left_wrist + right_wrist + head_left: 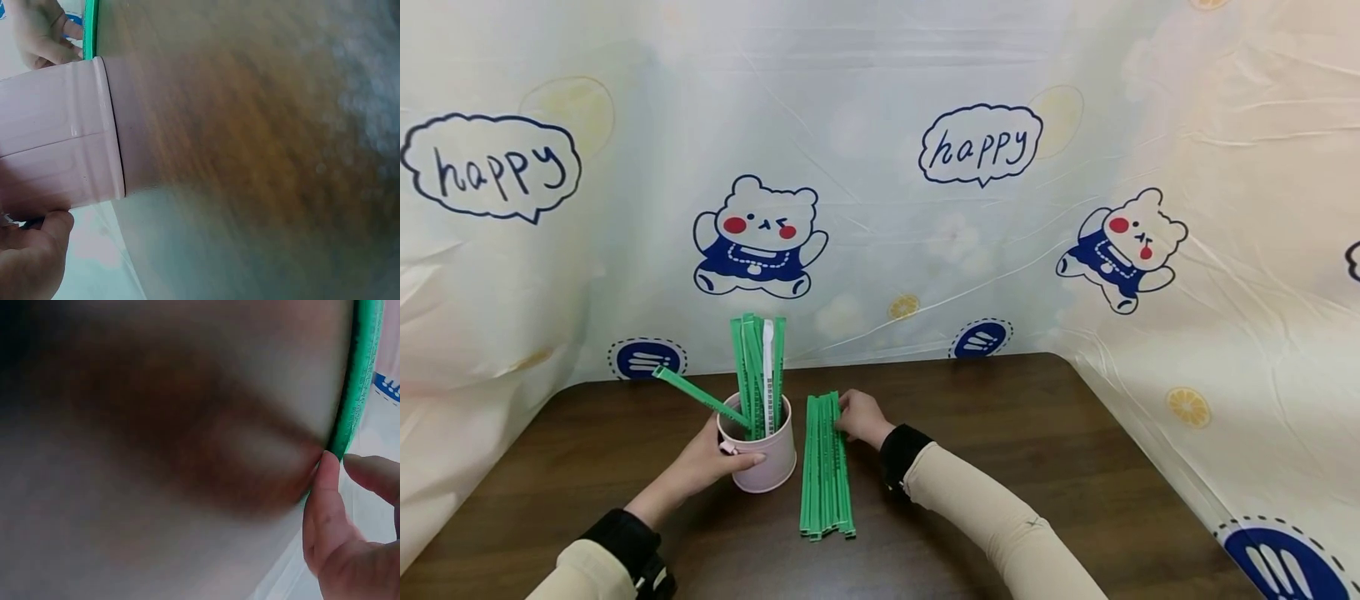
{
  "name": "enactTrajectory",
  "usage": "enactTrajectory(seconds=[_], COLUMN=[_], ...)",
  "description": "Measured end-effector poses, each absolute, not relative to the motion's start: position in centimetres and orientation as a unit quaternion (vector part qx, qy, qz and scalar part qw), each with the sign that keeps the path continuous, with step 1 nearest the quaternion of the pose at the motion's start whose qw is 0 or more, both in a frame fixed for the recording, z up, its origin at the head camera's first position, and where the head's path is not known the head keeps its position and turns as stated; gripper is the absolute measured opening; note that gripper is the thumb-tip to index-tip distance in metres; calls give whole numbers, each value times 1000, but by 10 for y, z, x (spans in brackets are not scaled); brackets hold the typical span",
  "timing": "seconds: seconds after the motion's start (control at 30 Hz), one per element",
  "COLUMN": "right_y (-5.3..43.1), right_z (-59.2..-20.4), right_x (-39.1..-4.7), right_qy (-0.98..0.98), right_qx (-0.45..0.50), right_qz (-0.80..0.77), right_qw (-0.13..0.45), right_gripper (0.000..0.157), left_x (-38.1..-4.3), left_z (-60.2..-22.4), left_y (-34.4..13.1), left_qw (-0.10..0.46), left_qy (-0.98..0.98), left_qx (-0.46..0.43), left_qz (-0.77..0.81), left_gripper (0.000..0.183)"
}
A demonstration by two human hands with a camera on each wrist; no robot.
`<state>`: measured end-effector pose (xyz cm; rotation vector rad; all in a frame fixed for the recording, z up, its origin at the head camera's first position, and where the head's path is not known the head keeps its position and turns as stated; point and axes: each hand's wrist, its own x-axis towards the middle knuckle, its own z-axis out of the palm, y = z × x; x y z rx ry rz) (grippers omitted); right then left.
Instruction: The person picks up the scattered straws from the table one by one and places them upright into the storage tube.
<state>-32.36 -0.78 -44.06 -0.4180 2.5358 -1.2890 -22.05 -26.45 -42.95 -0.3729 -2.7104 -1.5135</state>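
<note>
A pink cup (pixel 765 473) stands upright on the table, and my left hand (pixel 703 461) grips its left side, thumb across the front. In it stand several long, slim green packets (pixel 749 367) with printing and one white packet (pixel 768 367); one green packet (pixel 692 390) leans out to the left. Right of the cup lies a row of similar green packets (pixel 825 475), side by side. At the far right end of that row, my right hand (pixel 862 417) pinches the edge packet (pixel 357 381) between thumb and fingertip.
The dark brown wooden table (pixel 985 467) reaches back to a pale hanging cloth (pixel 880 167) printed with bears and lettering. This cloth also runs along the left and right sides.
</note>
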Motion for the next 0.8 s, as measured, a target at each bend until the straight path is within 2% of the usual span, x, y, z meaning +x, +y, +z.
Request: enactTrajectory(seconds=[0.33,0.57,0.8], right_y=[-10,-7,-7], right_z=[-436,-433,-430], right_x=[-321,-319,-318], right_qy=[889,901,906], right_qx=[-136,-149,-141], right_qz=[-415,-386,-378], right_qw=[138,127,126], right_gripper=[41,49,47], left_x=[-221,-222,-222], left_z=[-430,-429,-430], left_y=[-265,-266,-265], left_qw=[12,14,8], left_qy=[-866,-862,-863], left_qx=[-118,-119,-119], left_qz=[-486,-492,-491], left_gripper=[104,104,105])
